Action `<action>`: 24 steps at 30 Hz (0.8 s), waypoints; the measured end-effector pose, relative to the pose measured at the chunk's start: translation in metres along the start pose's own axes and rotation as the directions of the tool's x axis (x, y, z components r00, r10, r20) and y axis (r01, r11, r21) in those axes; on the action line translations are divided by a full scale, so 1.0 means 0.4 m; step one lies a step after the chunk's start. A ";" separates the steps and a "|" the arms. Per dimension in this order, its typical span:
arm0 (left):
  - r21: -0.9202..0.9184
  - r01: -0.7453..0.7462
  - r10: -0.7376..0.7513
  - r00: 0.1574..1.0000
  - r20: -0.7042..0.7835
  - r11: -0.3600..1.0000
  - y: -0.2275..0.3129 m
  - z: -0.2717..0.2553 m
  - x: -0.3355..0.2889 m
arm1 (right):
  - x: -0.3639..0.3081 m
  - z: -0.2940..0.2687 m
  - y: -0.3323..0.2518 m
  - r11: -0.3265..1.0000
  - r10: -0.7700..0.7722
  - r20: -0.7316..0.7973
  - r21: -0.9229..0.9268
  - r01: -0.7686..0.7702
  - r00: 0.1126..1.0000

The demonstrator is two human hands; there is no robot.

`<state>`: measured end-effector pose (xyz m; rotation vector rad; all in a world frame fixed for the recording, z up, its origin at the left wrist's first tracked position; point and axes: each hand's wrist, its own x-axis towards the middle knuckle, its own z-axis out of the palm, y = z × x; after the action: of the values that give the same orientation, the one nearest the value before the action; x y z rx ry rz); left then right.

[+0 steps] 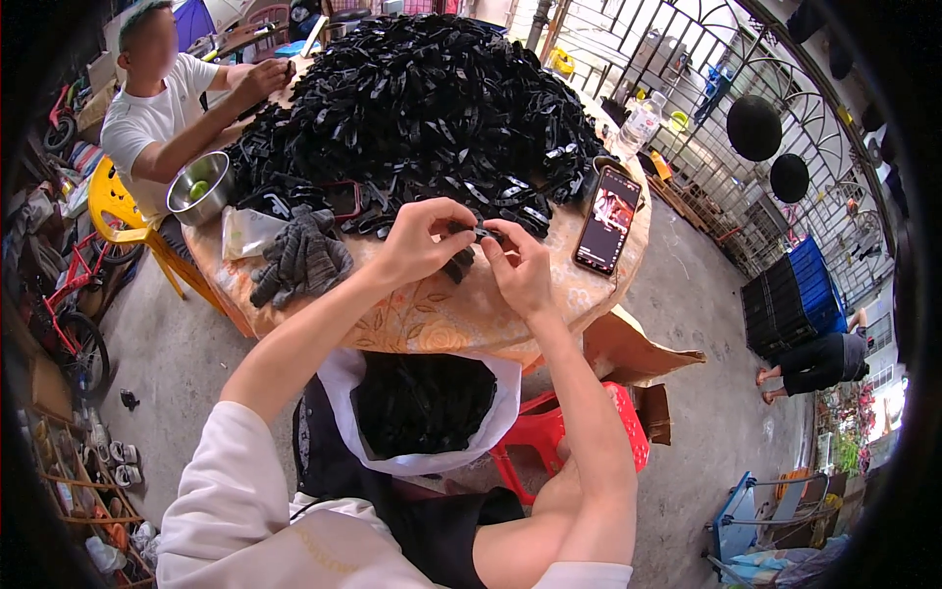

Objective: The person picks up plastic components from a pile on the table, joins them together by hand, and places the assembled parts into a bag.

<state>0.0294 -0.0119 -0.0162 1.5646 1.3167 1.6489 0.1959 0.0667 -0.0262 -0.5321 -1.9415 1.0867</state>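
Observation:
My left hand [428, 234] and my right hand [516, 265] meet over the near side of the table. Both are closed, thumb against fingers, on a small black plastic part [480, 233] held between them; its exact shape is mostly covered by the fingertips. Just beyond rises a large heap of black plastic parts [422, 108], long and narrow, some with shiny faces. Below the table edge, an open white sack [505, 412] between my legs holds many similar black pieces [422, 402].
On the flowered tablecloth [412, 319] lie grey gloves [302, 257], a plastic bag [250, 233], a metal bowl [200, 188] with green fruit and a propped phone [607, 220]. Across the left side sits a co-worker [157, 108] handling a small piece. A red stool [535, 432] stands below.

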 end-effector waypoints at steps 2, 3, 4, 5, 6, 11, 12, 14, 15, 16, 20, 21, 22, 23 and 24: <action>0.075 -0.030 0.031 1.000 -0.004 0.997 0.007 0.001 -0.002 | -0.003 0.000 0.019 0.995 0.041 0.002 0.091 -0.041 0.999; 0.075 -0.031 0.031 1.000 -0.003 0.997 0.007 0.003 -0.002 | -0.004 0.001 0.030 0.980 0.080 0.010 0.183 -0.081 0.997; 0.068 -0.029 0.029 1.000 -0.005 0.997 0.006 0.005 -0.001 | -0.003 -0.001 0.041 0.980 0.080 0.008 0.183 -0.080 0.997; 0.061 -0.027 0.027 1.000 -0.007 0.998 0.006 0.007 0.000 | -0.002 -0.006 0.051 0.976 0.094 0.005 0.196 -0.093 0.996; 0.064 -0.026 0.027 1.000 -0.009 0.998 0.006 0.006 0.000 | 0.002 -0.007 0.050 0.972 0.107 0.005 0.211 -0.106 0.994; 0.009 -0.046 0.046 0.999 -0.018 0.999 -0.009 -0.001 0.001 | 0.001 -0.017 0.043 0.956 0.206 0.050 0.204 -0.212 0.977; 0.009 -0.046 0.046 0.999 -0.016 0.999 -0.008 0.001 0.003 | 0.000 -0.017 0.044 0.961 0.184 0.032 0.206 -0.186 0.982; -0.104 0.043 -0.040 0.999 0.033 0.994 -0.008 0.002 0.007 | -0.001 -0.018 0.045 0.964 0.180 0.020 0.197 -0.181 0.983; -0.104 0.043 -0.040 0.999 0.035 0.994 -0.009 0.000 0.008 | -0.001 -0.018 0.047 0.967 0.175 0.009 0.187 -0.174 0.984; -0.078 0.061 -0.056 0.997 0.061 0.995 -0.009 -0.004 0.008 | -0.001 -0.019 0.050 0.967 0.176 0.007 0.187 -0.174 0.984; -0.135 0.177 -0.166 0.982 0.085 0.975 0.009 0.000 0.008 | -0.004 -0.024 0.053 0.971 0.174 0.013 0.164 -0.174 0.985; -0.134 0.178 -0.167 0.982 0.084 0.975 0.006 -0.003 0.007 | -0.003 -0.023 0.049 0.969 0.186 0.023 0.159 -0.188 0.982; -0.110 0.144 -0.136 0.987 0.082 0.983 0.002 -0.006 0.007 | -0.003 -0.019 0.046 0.969 0.186 0.024 0.161 -0.188 0.982; -0.086 0.111 -0.104 0.991 0.080 0.990 -0.002 -0.008 0.007 | -0.004 -0.015 0.042 0.965 0.174 0.026 0.196 -0.176 0.984; -0.085 0.111 -0.104 0.991 0.081 0.990 -0.005 -0.008 0.006 | -0.004 -0.013 0.040 0.959 0.162 0.027 0.231 -0.164 0.986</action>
<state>0.0255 -0.0098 -0.0165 1.4632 1.2482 1.5457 0.2007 0.0769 -0.0390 -0.5654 -1.7693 1.4023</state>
